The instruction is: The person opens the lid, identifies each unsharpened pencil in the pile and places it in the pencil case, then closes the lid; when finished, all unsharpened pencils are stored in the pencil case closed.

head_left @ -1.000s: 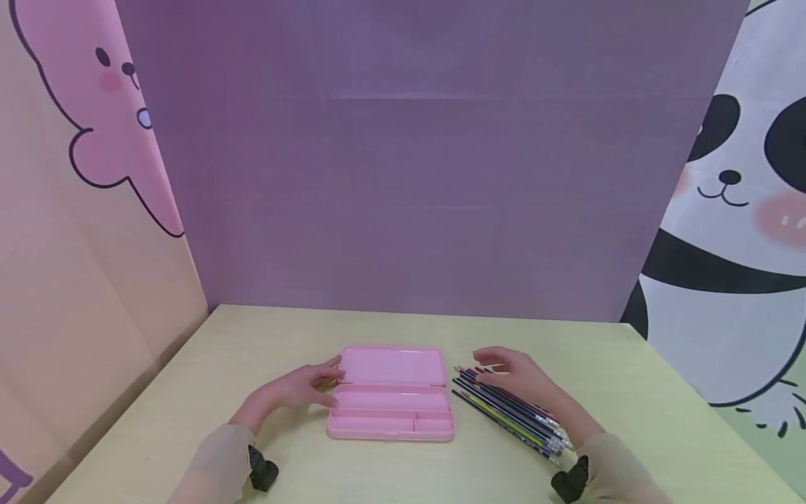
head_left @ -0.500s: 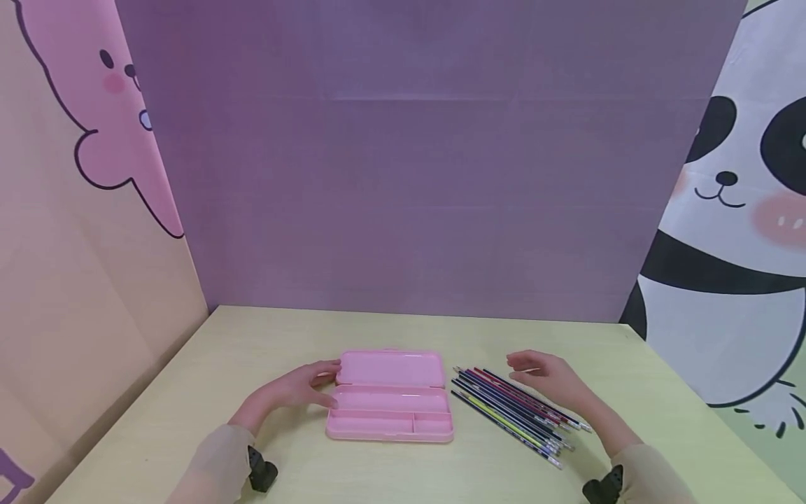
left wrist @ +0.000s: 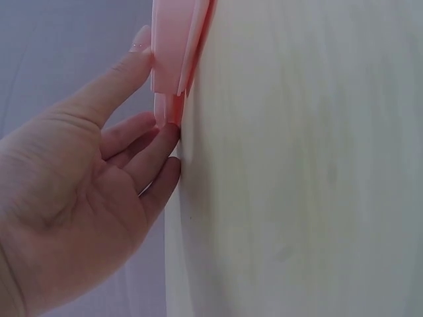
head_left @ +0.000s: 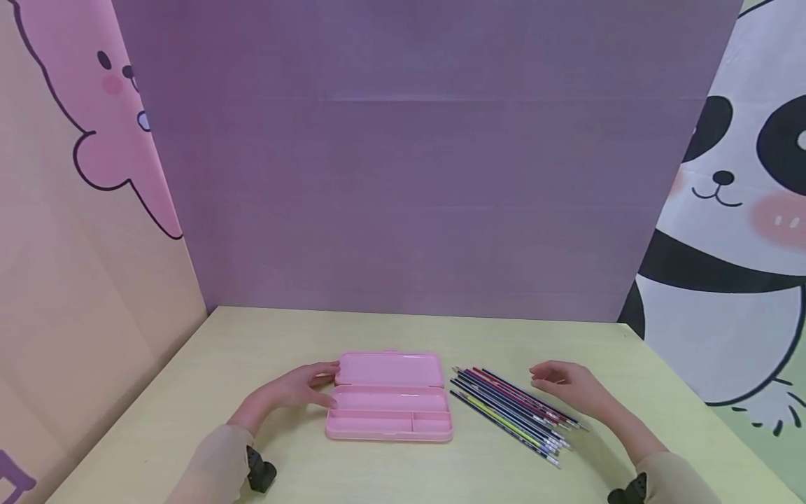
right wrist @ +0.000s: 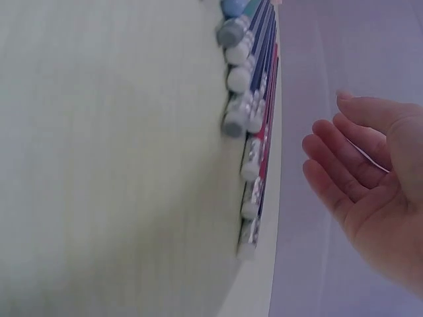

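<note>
A pink pencil case [head_left: 389, 424] lies unfolded on the table, its lid [head_left: 389, 369] laid back on the far side. Its tray has a long section and smaller compartments, with nothing visible in them. At the case's left end, my left hand [head_left: 299, 386] touches the side with relaxed fingers and thumb; the left wrist view shows the thumb against the pink edge [left wrist: 177, 46]. Right of the case, a bundle of pencils [head_left: 510, 413] in dark blue, red and yellow-green lies slanted, eraser ends toward me. My right hand [head_left: 576, 387] hovers beyond their right side, holding nothing, fingers loosely bent.
The pale wooden table [head_left: 302, 469] ends at a purple panel [head_left: 415, 175] at the back. Printed walls with a pink animal [head_left: 82, 77] and a panda [head_left: 724, 245] stand at either side. Small black devices sit on both wrists.
My right hand has moved right, away from above the pencils, uncovering the red ones. The left hand has stayed at the pencil case, which has hardly moved.
</note>
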Motion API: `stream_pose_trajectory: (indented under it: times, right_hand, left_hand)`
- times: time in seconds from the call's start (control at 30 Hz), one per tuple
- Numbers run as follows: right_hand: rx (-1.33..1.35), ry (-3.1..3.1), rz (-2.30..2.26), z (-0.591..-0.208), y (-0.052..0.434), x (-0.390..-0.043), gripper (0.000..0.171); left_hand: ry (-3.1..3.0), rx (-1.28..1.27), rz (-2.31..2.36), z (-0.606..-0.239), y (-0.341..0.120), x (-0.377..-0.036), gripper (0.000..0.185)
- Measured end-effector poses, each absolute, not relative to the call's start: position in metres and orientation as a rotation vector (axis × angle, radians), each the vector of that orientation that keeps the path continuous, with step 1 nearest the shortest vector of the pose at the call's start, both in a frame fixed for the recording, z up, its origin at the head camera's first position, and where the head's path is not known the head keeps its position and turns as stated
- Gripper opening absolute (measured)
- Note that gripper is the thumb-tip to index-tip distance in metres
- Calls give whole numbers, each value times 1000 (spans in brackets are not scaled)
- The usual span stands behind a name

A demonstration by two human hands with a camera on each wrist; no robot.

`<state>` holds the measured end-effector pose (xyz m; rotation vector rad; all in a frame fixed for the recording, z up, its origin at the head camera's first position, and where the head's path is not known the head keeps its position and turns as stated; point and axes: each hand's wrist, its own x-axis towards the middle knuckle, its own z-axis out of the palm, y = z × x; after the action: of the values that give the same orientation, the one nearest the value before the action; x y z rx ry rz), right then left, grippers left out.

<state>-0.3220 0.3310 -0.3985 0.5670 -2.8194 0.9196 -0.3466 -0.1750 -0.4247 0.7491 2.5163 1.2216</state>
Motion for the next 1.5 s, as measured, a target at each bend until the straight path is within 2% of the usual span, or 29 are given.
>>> stream_pose_trajectory:
  times: [0.33, 0.57, 0.83, 1.1, 1.3, 1.5]
  right_hand:
    - [515, -2872, 862, -406, 341, -320, 30]
    - [503, -2918, 865, -411, 346, -321, 32]
    - [485, -2935, 804, -415, 348, -322, 23]
    - [610, -2920, 755, -418, 349, -324, 15]
    - [566, -2921, 697, -419, 348, -324, 10]
    - [475, -2935, 653, -420, 348, -325, 11]
  left_hand:
    - [2498, 727, 1235, -428, -179, -347, 81]
    - [2508, 772, 1217, -427, -178, -348, 76]
    - [2497, 768, 1223, -428, -178, -351, 76]
    - [2485, 764, 1244, -429, -177, -350, 75]
    - [2489, 756, 1238, -429, -176, -350, 76]
    - [2501, 751, 1221, -430, -175, -349, 79]
